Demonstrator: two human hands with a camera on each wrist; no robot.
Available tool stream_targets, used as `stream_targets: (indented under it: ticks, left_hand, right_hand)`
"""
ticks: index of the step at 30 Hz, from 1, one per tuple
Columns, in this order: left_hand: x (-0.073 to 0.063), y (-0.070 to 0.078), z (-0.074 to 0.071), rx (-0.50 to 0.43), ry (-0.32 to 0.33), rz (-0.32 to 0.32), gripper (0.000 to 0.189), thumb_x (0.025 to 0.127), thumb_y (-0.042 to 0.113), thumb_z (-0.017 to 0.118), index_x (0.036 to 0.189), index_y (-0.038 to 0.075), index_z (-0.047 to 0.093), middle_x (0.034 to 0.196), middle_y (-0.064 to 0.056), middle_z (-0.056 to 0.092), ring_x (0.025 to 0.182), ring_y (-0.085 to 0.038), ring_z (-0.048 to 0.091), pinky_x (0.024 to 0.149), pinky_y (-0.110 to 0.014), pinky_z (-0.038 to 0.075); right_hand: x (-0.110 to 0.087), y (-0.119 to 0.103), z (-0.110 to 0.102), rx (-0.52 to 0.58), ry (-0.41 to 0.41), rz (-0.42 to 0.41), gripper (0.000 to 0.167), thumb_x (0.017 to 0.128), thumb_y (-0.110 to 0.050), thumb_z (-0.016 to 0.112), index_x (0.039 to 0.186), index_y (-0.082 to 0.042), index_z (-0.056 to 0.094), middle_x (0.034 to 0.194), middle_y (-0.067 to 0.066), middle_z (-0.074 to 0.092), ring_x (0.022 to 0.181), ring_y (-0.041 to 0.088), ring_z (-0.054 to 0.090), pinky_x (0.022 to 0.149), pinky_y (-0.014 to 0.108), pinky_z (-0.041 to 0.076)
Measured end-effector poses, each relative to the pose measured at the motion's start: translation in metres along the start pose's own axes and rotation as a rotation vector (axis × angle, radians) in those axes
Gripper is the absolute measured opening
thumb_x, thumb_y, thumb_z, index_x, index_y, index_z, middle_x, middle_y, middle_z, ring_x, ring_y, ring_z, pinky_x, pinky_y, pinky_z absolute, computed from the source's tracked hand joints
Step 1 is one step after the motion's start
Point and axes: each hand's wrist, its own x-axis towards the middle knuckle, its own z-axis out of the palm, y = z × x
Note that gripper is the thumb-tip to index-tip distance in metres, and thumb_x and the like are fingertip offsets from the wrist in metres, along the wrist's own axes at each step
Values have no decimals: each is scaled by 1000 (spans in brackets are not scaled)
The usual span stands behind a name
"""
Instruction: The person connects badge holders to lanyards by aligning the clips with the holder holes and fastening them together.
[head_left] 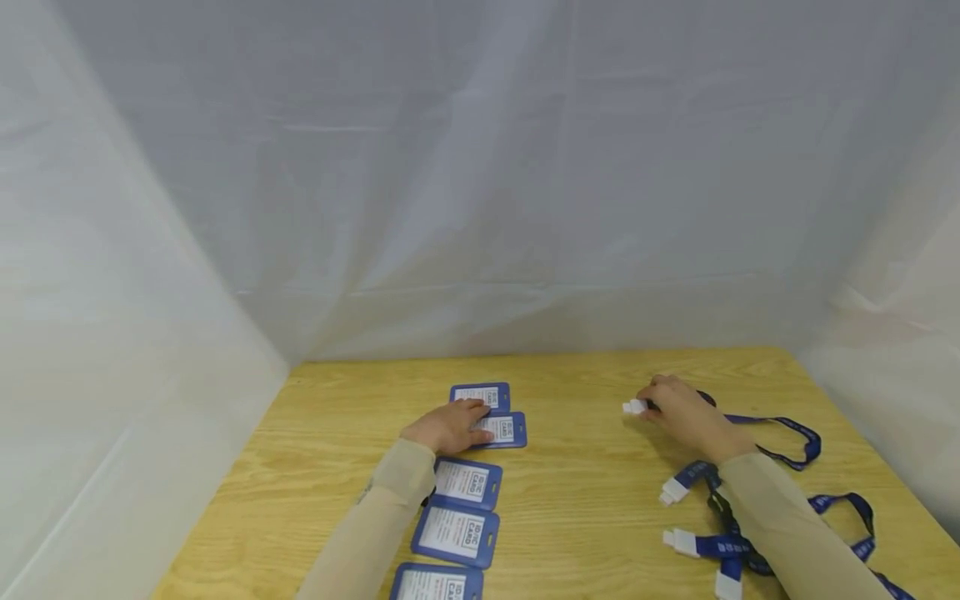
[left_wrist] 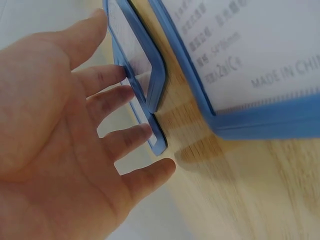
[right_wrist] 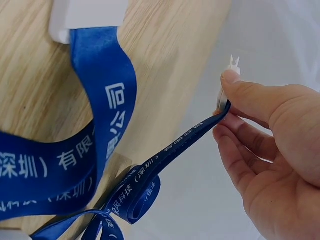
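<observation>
Five badge holders (head_left: 467, 484) are set out on the table (head_left: 585, 500), none visibly joined to a lanyard (head_left: 723, 547). Nearest: three blue-framed holders in a column at left; loose navy lanyards with white ends (head_left: 684, 542) at right. Beyond: left hand (head_left: 448, 427), grip relaxed, fingers extended against the fourth holder (head_left: 510, 430); right hand (head_left: 686, 412), grip pinching a farther lanyard's white clip (head_left: 633, 407). Farthest: fifth holder (head_left: 480, 392). Cards (left_wrist: 260, 45) printed; lanyards white-lettered, looped.
</observation>
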Motion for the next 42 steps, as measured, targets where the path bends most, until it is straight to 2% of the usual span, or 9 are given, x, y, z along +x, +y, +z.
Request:
stream_targets:
  ticks: [9, 22, 32, 42]
  left_hand:
    - [1, 2, 2, 55, -1, 17, 63, 102, 51, 52, 156, 21, 41, 163, 0, 35, 152, -27, 29, 124, -48, 27]
    - [0, 7, 1, 59, 3, 20, 65, 100, 52, 55, 155, 19, 42, 163, -1, 36, 152, -26, 30, 124, -47, 28]
    - [1, 9, 2, 59, -17, 9, 72, 96, 57, 59, 156, 22, 40, 164, 2, 33, 153, -25, 27, 124, -47, 27]
    - [1, 11, 3, 72, -16, 24, 71, 97, 55, 59, 156, 20, 41, 164, 0, 34, 153, -26, 28, 124, -47, 27]
  right_hand:
    - [4, -2, 1, 3, 1, 2, 19, 90, -8, 74, 107, 2, 74, 90, 5, 65, 80, 19, 60, 69, 35, 56]
    - [10, -2, 6, -5, 17, -39, 18, 90, -7, 74, 106, 3, 74, 91, 7, 65, 81, 22, 62, 73, 40, 57]
    - [18, -5, 16, 16, -8, -24, 19, 89, -6, 75, 105, 4, 74, 91, 8, 66, 82, 22, 62, 72, 36, 57]
    - [24, -6, 23, 26, -37, -10, 18, 90, -6, 75, 105, 4, 73, 94, 10, 67, 87, 27, 64, 78, 41, 58]
